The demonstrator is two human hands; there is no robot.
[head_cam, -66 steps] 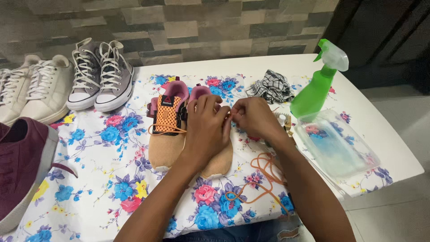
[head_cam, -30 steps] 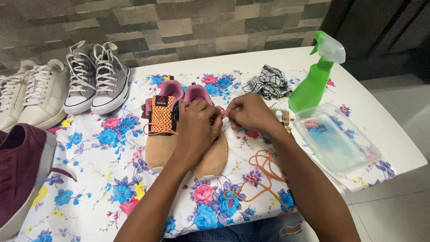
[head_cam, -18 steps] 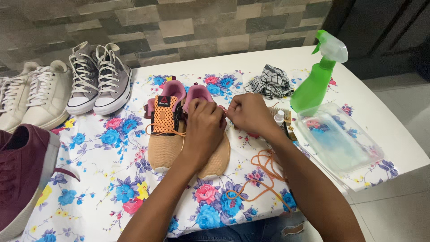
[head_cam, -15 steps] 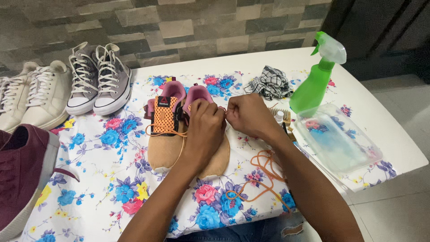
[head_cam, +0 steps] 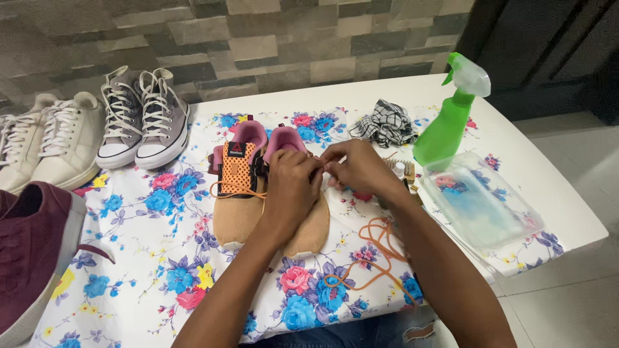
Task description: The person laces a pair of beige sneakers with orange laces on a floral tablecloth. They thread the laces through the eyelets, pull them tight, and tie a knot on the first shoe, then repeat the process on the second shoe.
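Note:
A pair of tan shoes with orange mesh tongues and pink linings (head_cam: 240,187) lies on a floral cloth (head_cam: 155,258). My left hand (head_cam: 291,193) rests over the right shoe of the pair, fingers curled at its lacing area. My right hand (head_cam: 358,169) meets it fingertip to fingertip, pinching something small there, likely the end of the orange lace. A loose orange lace (head_cam: 377,248) trails across the cloth under my right forearm. The right shoe's tongue is hidden by my left hand.
Grey high-top sneakers (head_cam: 140,116) and white sneakers (head_cam: 45,138) stand at the back left, a maroon shoe (head_cam: 29,251) at the near left. A green spray bottle (head_cam: 451,116), checked rag (head_cam: 387,122) and clear plastic tray (head_cam: 480,203) sit right, near the white table's edge (head_cam: 567,193).
Both hands stay together over the right shoe with only small finger movements. The shoes and the lace have not shifted.

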